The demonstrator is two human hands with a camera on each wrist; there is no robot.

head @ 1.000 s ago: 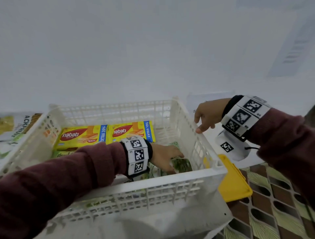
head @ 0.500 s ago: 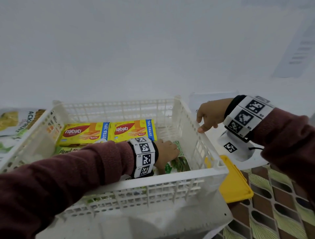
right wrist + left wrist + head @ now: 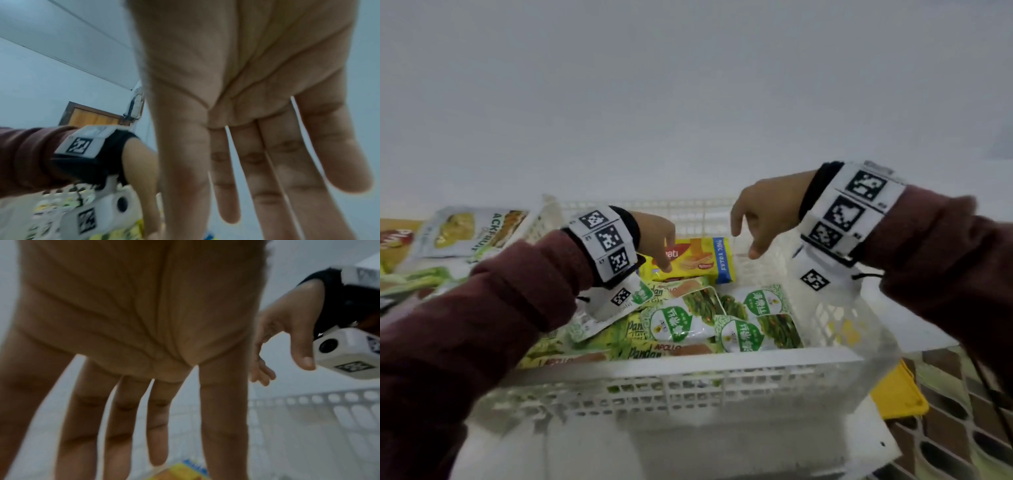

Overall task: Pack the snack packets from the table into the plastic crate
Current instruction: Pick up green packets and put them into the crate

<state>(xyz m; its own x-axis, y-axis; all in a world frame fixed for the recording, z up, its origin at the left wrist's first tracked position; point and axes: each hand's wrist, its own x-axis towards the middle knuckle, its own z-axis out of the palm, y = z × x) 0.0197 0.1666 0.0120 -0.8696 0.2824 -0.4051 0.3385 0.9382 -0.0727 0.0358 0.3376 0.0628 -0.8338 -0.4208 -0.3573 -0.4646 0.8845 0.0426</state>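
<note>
The white plastic crate [image 3: 688,366] holds a yellow wafer packet [image 3: 698,260], several green-and-white packets [image 3: 678,322] and green Pandan cake packets [image 3: 654,351]. My left hand [image 3: 657,240] hangs over the crate's back left. Its fingers [image 3: 156,426] are straight and spread, pointing down at the yellow wafer packet [image 3: 180,472]. It holds nothing. My right hand [image 3: 760,219] hovers over the crate's back right, its fingers [image 3: 257,162] straight and nothing in it. Whether the left fingertips touch the wafer packet is unclear.
A jackfruit snack packet [image 3: 469,229] and a red packet [image 3: 393,240] lie on the table left of the crate, with green packets in front of them. A yellow lid [image 3: 897,394] sticks out under the crate's right side, on a patterned cloth [image 3: 962,428].
My left hand has lifted off the green packet inside the crate and moved back over the wafer packet. My right hand has left the crate's right wall and come over the crate.
</note>
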